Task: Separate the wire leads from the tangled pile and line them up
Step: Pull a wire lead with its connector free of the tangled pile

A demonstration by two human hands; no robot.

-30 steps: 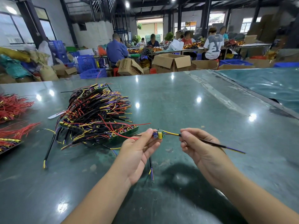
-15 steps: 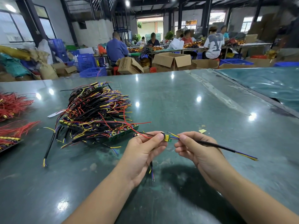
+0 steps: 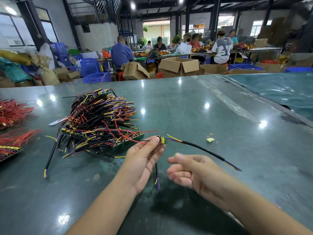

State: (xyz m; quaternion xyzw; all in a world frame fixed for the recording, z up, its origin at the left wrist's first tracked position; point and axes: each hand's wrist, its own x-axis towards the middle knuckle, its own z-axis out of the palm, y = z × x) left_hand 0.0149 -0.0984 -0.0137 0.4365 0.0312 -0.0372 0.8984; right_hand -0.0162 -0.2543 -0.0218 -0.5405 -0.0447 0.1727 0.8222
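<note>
Currently head view: left hand (image 3: 144, 160) grip pinches one wire lead (image 3: 201, 148) by its small board, right hand (image 3: 196, 172) released, empty. Tangled pile (image 3: 100, 121) sits at 10 o'clock on the surface (image 3: 186, 107), mostly unsorted.

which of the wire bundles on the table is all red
The two red bundles at the table's far left edge. The big tangled pile beside them mixes black, yellow, purple and red leads.
</note>
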